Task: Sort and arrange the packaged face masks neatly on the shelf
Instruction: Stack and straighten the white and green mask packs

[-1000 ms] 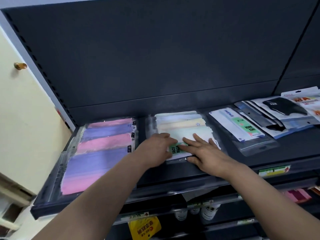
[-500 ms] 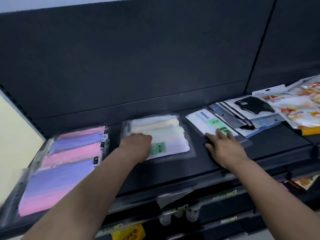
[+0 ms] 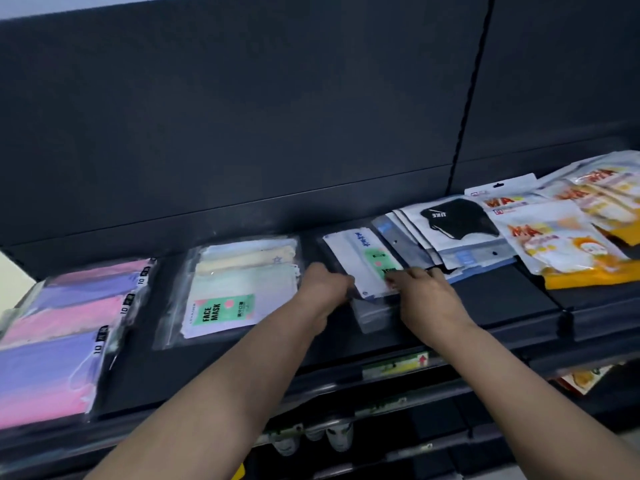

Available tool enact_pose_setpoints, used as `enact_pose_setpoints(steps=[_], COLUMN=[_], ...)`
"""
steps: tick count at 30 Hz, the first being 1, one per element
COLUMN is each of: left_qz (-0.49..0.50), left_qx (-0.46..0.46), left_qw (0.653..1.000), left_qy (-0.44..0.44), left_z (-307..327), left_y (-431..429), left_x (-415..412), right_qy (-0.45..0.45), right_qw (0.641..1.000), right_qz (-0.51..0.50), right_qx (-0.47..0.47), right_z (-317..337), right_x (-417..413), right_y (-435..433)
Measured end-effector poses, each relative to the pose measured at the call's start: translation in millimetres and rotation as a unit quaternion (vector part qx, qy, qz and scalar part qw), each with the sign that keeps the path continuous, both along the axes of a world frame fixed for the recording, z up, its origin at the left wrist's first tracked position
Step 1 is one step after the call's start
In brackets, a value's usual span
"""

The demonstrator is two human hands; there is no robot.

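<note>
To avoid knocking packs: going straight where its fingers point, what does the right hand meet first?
Probably the white pack with green label; the right hand seems to touch it now.
</note>
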State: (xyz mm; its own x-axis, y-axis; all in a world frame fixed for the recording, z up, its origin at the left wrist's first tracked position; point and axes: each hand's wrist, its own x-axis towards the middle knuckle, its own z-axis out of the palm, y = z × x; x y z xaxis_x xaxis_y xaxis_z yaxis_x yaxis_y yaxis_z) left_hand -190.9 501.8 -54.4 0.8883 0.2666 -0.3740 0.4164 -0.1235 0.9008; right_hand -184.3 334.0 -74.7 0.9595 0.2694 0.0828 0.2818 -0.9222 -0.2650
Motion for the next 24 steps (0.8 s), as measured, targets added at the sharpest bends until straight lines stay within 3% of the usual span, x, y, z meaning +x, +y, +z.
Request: enact_pose_setpoints(steps=[3, 8, 10, 12, 15, 19, 22, 24], left_qz=[0.038, -0.035, -0.091, -0.137, -0.181, -0.223, -0.237, -0.231], left_qx=[0.009, 0.178, 0.298, 0.418, 0.512, 0.533, 0.544, 0.530], left_qw=[0.999, 0.983, 0.950, 0.896, 0.836, 0.814, 0.804, 0.816], left_qy=[-0.003, -0.026, 0.005, 0.055, 0.076, 0.053, 0.025, 0.001], left_z=[0, 35, 56, 70, 68, 40, 26, 20], left_y=[-7, 27, 64, 100, 138, 159, 170, 178], left_x=[9, -1, -17, -31, -44, -50, -54, -57], right_qy=[-0.035, -0.093, -0.116, -0.126, -0.144, -0.133, -0.060, -0.038], right_qw=[0.998, 0.981, 0.970, 0.961, 0.949, 0.944, 0.954, 0.958], right_qz=[0.044, 0.152, 0.196, 0.230, 0.267, 0.299, 0.291, 0.282], right_qx=[0.025, 0.080, 0.086, 0.088, 0.081, 0.046, 0.040, 0.028], right_z=[4, 20, 22, 21, 21, 12, 4, 0], right_x=[-3, -9, -11, -15, -27, -45, -51, -54], right_y=[-5, 1, 17, 38, 74, 110, 126, 134])
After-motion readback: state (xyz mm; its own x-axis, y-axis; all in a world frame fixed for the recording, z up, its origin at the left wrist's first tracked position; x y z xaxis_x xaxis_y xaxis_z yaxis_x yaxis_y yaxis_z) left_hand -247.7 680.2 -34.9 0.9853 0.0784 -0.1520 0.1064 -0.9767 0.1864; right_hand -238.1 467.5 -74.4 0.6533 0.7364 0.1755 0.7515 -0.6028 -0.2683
